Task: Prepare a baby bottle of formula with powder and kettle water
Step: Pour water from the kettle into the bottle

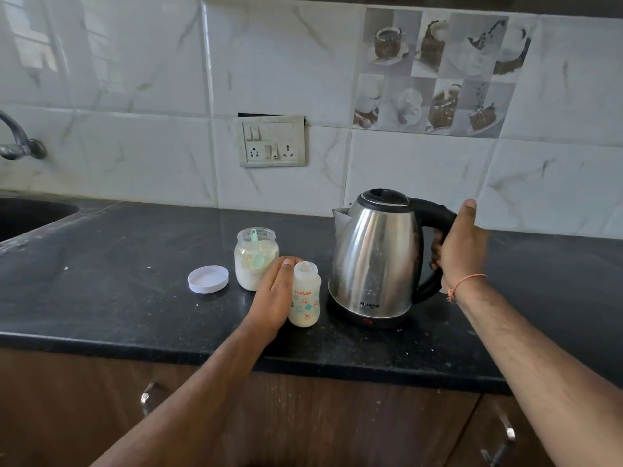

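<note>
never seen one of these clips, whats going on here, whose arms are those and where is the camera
There is one picture, taken by a wide-angle camera worn on a person's head, looking forward and down. That is why two bare arms reach in from the bottom: they belong to the wearer, and no machine is involved.

The surface is a black kitchen counter. On it stand a steel electric kettle on its base, an open jar of white powder with a green scoop inside, the jar's white lid lying beside it, and a small baby bottle with no top on.

The left hand holds the bottle from the side, steadying it upright. The right hand grips the kettle's black handle. The kettle looks set on its base, so pouring has not begun.
</note>
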